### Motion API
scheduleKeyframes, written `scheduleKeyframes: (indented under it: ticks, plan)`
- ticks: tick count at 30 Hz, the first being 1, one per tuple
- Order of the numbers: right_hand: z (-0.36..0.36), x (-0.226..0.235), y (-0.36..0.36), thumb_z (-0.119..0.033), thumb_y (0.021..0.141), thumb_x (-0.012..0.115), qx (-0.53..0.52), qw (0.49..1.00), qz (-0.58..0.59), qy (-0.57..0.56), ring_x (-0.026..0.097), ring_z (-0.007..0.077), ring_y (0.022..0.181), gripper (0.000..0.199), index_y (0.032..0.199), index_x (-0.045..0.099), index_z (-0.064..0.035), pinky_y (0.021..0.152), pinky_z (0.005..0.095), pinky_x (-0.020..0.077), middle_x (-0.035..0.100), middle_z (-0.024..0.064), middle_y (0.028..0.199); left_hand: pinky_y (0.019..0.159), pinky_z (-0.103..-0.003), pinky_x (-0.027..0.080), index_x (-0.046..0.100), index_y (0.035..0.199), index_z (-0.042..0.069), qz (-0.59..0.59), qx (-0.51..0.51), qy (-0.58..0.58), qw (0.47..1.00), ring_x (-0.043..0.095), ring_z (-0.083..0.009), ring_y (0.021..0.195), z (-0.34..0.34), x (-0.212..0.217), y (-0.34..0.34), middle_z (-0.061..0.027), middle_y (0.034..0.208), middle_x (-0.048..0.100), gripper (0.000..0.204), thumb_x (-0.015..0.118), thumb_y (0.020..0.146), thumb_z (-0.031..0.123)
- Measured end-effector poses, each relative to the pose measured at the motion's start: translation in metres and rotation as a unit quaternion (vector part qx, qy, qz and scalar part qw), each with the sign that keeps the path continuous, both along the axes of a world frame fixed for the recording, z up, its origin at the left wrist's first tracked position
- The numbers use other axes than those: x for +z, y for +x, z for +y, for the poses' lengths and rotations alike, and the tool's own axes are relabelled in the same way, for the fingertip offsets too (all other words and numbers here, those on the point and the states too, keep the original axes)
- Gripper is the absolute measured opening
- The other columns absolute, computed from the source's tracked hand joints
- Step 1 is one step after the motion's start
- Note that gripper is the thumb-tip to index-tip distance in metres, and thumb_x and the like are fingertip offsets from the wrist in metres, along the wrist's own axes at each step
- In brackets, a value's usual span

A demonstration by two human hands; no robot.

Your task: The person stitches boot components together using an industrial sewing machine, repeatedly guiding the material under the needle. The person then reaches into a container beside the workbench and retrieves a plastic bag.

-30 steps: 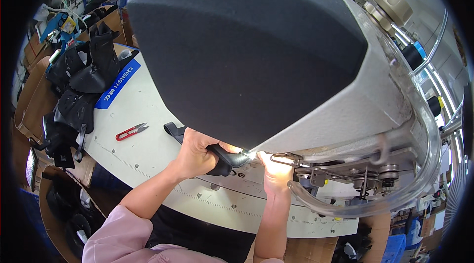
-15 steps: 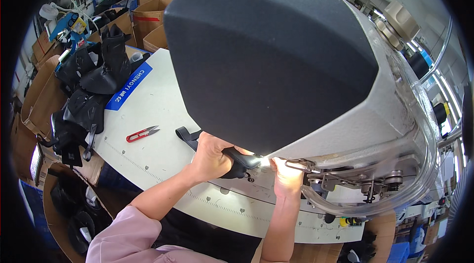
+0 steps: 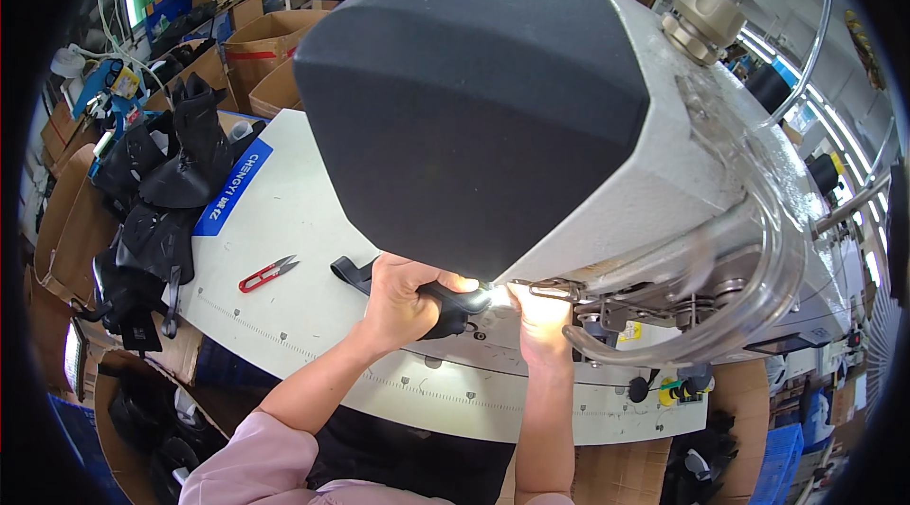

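Observation:
Closed around a black leather piece (image 3: 445,313) is my left hand (image 3: 400,304), below the sewing machine head (image 3: 474,126). A black strap loop (image 3: 352,273) sticks out to the left of that hand. My right hand (image 3: 544,323) is at the piece's right end, its fingers curled under the machine's lamp light. Glare and the machine head hide what those fingers grip. A wire guard and metal parts (image 3: 654,311) of the machine lie just right of it. Red-handled thread snips (image 3: 268,275) rest on the white tabletop (image 3: 284,187), left of my left hand.
Black boot uppers (image 3: 180,178) are heaped at the table's left end, beside a blue label strip (image 3: 232,187). Cardboard boxes (image 3: 261,45) stand behind and below the table. A clear tube (image 3: 654,353) curves around the machine's right side. Thread spools (image 3: 687,386) sit at the right front edge.
The view has shifted, so the machine head appears further left and more of its right side shows. Both hands stay at the leather piece, almost in the same place.

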State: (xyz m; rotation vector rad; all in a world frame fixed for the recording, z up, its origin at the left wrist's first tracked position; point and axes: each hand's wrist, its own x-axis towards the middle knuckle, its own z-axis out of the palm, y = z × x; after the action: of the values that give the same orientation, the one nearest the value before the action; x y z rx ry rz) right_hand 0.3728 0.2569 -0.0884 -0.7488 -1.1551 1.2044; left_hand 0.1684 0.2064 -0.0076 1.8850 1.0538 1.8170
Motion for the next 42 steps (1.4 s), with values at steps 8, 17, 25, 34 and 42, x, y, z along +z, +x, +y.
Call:
scheduleKeyframes:
  ticks: [8,17,25,34,42]
  plan:
    - [-0.003,0.012,-0.004,0.003,0.083,0.064,0.032,0.999,0.026,0.004,0.057,0.0105,0.072,0.008,0.081,0.063,-0.0045,0.068,0.0286,0.048,0.06,0.0001,0.078,0.1,-0.041,0.039,0.069,0.102,0.006,0.233,0.057,0.009,0.971,0.055,-0.0334,0.113,0.011,-0.03,-0.035,-0.0141,0.113,0.064,0.058,0.052,0.052,-0.017]
    - [-0.071,0.048,-0.071,-0.004,0.075,0.075,-0.156,0.766,-0.419,0.462,0.059,0.024,0.097,0.031,0.104,0.065,-0.0075,0.083,0.0362,0.0465,0.061,0.0077,0.105,0.091,-0.028,0.049,0.052,0.126,0.0,-0.273,0.115,-0.073,0.952,0.061,-0.0142,0.103,0.0,0.032,-0.124,-0.0075,0.112,0.065,0.041,0.056,0.087,-0.01]
    - [-0.079,0.074,-0.143,-0.009,0.067,0.077,0.079,0.789,-0.315,0.522,0.058,0.0266,0.095,0.026,0.086,0.059,-0.0078,0.08,0.0372,0.0479,0.057,0.0064,0.097,0.11,-0.038,0.033,0.046,0.135,-0.002,-0.127,0.218,0.049,0.966,0.046,-0.0241,0.13,-0.06,0.07,-0.13,-0.0154,0.134,0.053,0.042,0.052,0.093,0.001]
    - [-0.128,0.122,-0.092,-0.008,0.094,0.059,0.213,0.97,-0.12,-0.01,0.035,0.0022,0.064,0.015,0.085,0.048,-0.0045,0.056,0.0209,0.0284,0.04,-0.0045,0.069,0.088,-0.04,0.047,0.074,0.081,0.0,0.048,-0.267,-0.136,0.953,0.064,-0.0319,0.093,-0.075,0.09,-0.098,-0.0207,0.099,0.064,0.063,0.061,0.082,0.062]
    - [-0.118,0.11,-0.038,-0.01,0.097,0.058,0.1,0.986,-0.064,-0.116,0.045,0.0001,0.068,0.007,0.095,0.058,-0.0032,0.06,0.0173,0.0358,0.054,-0.0054,0.076,0.094,-0.036,0.042,0.055,0.069,0.006,0.093,-0.251,-0.146,0.952,0.058,-0.0279,0.107,-0.034,0.063,-0.052,-0.018,0.113,0.061,0.03,0.08,0.074,0.021]
